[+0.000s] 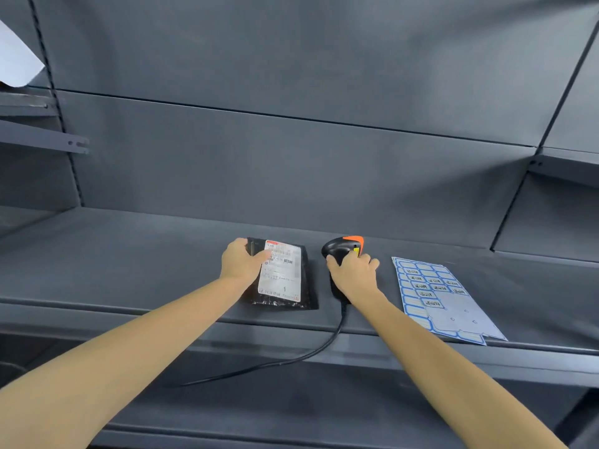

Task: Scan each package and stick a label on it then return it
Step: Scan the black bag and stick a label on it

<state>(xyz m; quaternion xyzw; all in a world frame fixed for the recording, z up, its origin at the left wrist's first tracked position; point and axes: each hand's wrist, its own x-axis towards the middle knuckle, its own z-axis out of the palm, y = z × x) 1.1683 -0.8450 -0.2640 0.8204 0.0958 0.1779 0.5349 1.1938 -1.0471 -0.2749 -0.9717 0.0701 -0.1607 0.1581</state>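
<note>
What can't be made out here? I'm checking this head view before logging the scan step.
- Text on the package label: too small and blurred.
- Scanner handle and trigger: covered by the right hand.
- Package's left edge: under the left hand.
- Print on the sticker sheet: too small.
- Cable end: lost in the dark below the shelf.
- White object: cut off by the left edge.

A dark grey metal shelf (129,254) spans the view before a grey back panel (291,157), with a white paper (16,59) at ten o'clock and a bracket (48,140) below it.
</note>
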